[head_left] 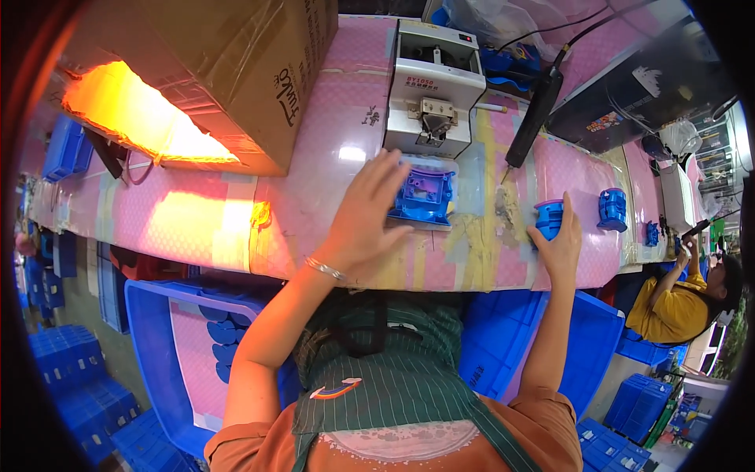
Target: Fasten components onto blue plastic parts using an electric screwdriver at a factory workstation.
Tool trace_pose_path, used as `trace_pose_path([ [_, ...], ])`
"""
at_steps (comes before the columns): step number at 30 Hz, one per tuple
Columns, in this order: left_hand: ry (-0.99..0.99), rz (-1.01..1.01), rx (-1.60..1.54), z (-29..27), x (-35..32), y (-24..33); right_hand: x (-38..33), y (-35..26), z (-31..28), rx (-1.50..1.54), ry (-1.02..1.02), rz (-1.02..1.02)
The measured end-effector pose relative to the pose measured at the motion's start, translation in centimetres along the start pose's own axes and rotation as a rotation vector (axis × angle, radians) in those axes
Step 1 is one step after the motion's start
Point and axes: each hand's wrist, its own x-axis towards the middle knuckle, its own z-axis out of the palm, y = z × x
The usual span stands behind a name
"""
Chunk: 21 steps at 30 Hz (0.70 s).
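My left hand (pixel 368 211) is open, its fingers stretched out beside a blue molded plastic housing (pixel 425 193) that lies with its hollow side up on a pale holder. Whether the fingertips touch the housing's left edge I cannot tell. Thumb and fingers of my right hand (pixel 561 240) close round a second blue plastic part (pixel 548 219) at the table's near right. Another blue plastic part (pixel 612 210) stands farther right, and a smaller blue piece (pixel 652 234) lies beyond it.
A silver screw-feeding machine (pixel 436 86) stands behind the housing. To its right an electric screwdriver (pixel 536 118) hangs tip down. A large cardboard box (pixel 236 71), glowing orange inside, fills the back left. Blue bins (pixel 149 338) flank my lap; a person in yellow (pixel 668 311) sits at right.
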Motion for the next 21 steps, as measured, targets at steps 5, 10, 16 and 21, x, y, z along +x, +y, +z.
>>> trace_pose_path([
  [5,-0.030,0.091,0.101,3.0,-1.0,3.0,3.7,-3.3,1.3,-0.024,0.242,-0.302],
  [10,0.061,0.017,0.178,4.0,0.0,2.9,12.5,-7.0,6.0,0.799,0.289,-0.034],
  [16,0.113,0.012,0.177,5.0,-0.7,2.4,14.7,-11.1,5.3,1.067,0.087,0.078],
  [21,0.113,-0.009,0.167,4.7,-0.9,2.2,12.5,-19.9,0.7,1.363,0.054,-0.125],
])
